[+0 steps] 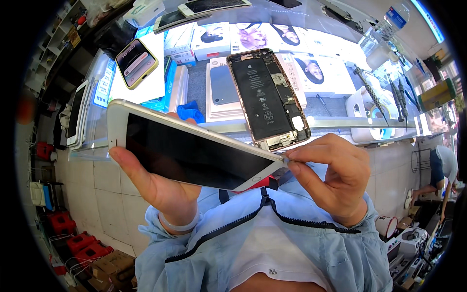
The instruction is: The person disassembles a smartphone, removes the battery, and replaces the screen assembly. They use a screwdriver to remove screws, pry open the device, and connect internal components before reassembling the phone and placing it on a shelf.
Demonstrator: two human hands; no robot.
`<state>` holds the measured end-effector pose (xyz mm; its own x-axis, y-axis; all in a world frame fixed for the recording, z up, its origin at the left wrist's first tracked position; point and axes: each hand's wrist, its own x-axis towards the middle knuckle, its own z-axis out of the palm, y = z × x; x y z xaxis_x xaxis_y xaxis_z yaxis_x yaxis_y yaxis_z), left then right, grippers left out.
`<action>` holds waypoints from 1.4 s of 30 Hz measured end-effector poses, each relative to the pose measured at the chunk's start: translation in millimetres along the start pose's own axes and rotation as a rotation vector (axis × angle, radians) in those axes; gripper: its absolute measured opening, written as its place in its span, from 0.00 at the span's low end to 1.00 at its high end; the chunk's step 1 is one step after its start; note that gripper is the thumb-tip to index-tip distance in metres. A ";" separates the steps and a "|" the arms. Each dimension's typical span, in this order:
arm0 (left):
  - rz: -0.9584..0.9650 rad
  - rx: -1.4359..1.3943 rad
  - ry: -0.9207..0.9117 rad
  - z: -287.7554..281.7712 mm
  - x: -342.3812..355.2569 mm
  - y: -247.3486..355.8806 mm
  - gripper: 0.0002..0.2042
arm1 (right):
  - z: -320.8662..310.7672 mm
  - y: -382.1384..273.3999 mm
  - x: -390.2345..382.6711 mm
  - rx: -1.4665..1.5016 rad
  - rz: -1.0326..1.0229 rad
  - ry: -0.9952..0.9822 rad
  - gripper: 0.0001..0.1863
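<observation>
A white smartphone [194, 152] with a dark screen is held tilted in front of me, its home-button end toward the right. My left hand [168, 192] grips it from below, thumb on the front edge near the earpiece end and fingers behind. At the home-button end, my right hand [335, 177] is closed in a pinch, thumb and forefinger touching the phone's bottom edge. Something small and pale shows between those fingertips, too little to name. Just beyond lies an opened phone [265, 97] on the glass counter, its black battery and circuit parts exposed.
Under the counter glass [311, 124] are several boxes. A phone in a yellow case [136, 63] lies at the left, screen lit. Screwdrivers [400, 97] and tweezers [369, 92] lie at the right, near a plastic bottle [389, 24]. Another person [442, 163] bends down at far right.
</observation>
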<state>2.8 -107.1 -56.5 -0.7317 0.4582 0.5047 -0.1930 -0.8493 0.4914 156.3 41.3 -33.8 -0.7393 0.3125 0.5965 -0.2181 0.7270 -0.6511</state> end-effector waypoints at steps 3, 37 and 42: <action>0.011 -0.021 0.038 -1.5 -1.5 -0.9 0.24 | -0.4 -0.9 -0.1 -0.013 0.006 -0.003 0.08; -0.080 0.141 0.161 5.4 -16.9 5.1 0.21 | 23.5 3.7 -20.9 -0.042 -0.070 0.080 0.09; -0.089 0.126 0.164 7.9 -17.1 3.5 0.21 | 29.2 4.4 -24.0 -0.002 -0.049 0.098 0.08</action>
<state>19.9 -115.9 -57.8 -0.8137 0.4723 0.3387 -0.1856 -0.7634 0.6187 154.5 19.1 -64.7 -0.6615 0.3350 0.6709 -0.2513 0.7439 -0.6192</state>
